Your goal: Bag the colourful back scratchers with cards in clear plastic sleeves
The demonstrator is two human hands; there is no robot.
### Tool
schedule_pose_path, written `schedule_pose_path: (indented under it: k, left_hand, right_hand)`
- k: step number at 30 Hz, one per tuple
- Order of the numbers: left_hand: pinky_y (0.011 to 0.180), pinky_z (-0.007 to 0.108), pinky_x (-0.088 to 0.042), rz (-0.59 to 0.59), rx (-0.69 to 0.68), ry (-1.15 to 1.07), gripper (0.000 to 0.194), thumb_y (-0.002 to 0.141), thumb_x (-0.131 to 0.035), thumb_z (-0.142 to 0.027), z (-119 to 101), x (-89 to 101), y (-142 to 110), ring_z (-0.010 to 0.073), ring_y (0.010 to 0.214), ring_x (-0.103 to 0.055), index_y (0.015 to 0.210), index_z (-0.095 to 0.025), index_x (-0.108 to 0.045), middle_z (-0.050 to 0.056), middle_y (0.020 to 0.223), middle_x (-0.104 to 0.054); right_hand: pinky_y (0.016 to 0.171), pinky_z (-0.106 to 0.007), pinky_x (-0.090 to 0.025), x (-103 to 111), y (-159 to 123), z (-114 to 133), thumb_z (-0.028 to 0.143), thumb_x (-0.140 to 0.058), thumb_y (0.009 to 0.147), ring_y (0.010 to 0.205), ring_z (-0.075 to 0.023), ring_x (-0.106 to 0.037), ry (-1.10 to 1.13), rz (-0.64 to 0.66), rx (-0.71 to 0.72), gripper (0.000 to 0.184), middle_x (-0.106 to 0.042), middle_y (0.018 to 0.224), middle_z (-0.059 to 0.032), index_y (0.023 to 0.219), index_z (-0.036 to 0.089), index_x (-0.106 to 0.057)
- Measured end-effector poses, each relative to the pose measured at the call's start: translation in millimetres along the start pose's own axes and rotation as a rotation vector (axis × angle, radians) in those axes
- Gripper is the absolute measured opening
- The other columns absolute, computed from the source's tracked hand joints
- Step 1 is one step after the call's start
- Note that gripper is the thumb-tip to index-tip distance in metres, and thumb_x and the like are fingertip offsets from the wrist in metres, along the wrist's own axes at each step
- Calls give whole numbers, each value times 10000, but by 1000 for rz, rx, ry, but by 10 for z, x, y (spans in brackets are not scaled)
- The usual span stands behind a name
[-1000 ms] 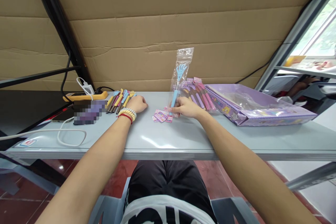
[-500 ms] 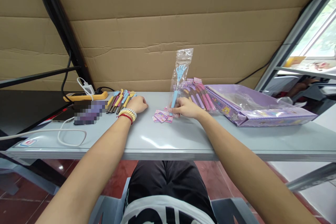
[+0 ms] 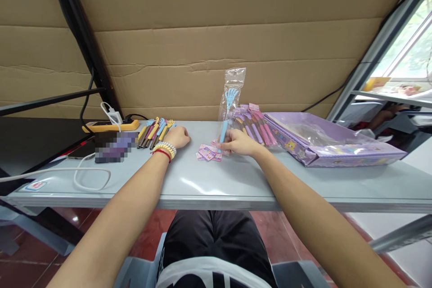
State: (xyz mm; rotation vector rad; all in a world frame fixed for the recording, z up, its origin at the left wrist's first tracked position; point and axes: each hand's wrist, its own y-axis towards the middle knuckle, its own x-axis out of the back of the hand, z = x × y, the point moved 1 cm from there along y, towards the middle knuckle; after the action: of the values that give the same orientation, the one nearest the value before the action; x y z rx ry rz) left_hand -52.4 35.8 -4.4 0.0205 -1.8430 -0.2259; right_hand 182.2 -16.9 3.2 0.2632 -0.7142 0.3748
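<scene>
My right hand (image 3: 239,142) grips the lower end of a clear plastic bag (image 3: 231,94) that stands upright with a blue hand-topped pen (image 3: 226,114) inside it. Under that hand lies a small heap of pink and purple cards (image 3: 207,152). My left hand (image 3: 178,137) rests on the grey table (image 3: 216,180) as a closed fist, beside a row of loose hand-topped pens (image 3: 154,129) in yellow, blue and pink. I cannot see whether the fist holds anything. Beaded bracelets circle the left wrist.
Bagged pens (image 3: 252,122) lie behind my right hand. A purple open box (image 3: 330,144) sits to the right. At the left are a yellow power strip (image 3: 110,126) with a charger, a white cable (image 3: 84,177) and a phone. A cardboard wall backs the table.
The hands and the bagged pen stay almost where they were. The view has tilted slightly, so everything sits a little lower in the picture.
</scene>
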Motion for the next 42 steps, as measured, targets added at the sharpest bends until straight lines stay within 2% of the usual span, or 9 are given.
schedule_pose_path:
  k: [15, 25, 31, 36, 42]
  left_hand:
    - [841, 313, -479, 3, -9, -8, 244, 704, -578, -282, -6, -3, -7, 259, 963, -642, 894, -182, -695, 101, 999, -711]
    - [837, 303, -483, 4, 1, -7, 251, 701, -589, -283, -10, 0, -12, 252, 954, -648, 908, -190, -696, 94, 1007, -712]
    - [838, 294, -485, 4, -8, 1, 274, 698, -586, -284, -8, 2, -11, 250, 951, -650, 923, -183, -704, 104, 1003, -713]
    - [836, 302, -490, 2, -23, -5, 266, 698, -589, -284, -3, 3, -10, 255, 946, -649, 913, -181, -707, 105, 998, -713]
    - [842, 292, -490, 7, -19, -1, 258, 711, -592, -291, -9, 9, -20, 247, 956, -648, 918, -185, -701, 99, 1011, -710]
  right_hand:
    - [546, -248, -403, 2, -8, 9, 413, -655, 707, 548, -139, -549, -36, 10, -12, 292, -594, 579, -5, 762, 131, -603]
    - [553, -250, -398, -1, -27, 42, 421, -655, 707, 551, -142, -544, -49, -2, -11, 367, -591, 565, 1, 897, 107, -640]
    - [558, -249, -396, 2, -25, 45, 414, -656, 707, 550, -140, -540, -49, -3, -10, 338, -593, 559, -6, 845, 106, -644]
    - [566, -253, -401, 2, -34, 66, 400, -657, 712, 555, -144, -543, -41, 3, -8, 353, -595, 567, -3, 905, 105, -649]
    - [566, -249, -407, 5, -36, 58, 400, -660, 707, 557, -143, -551, -45, 3, -17, 338, -603, 574, -8, 873, 105, -646]
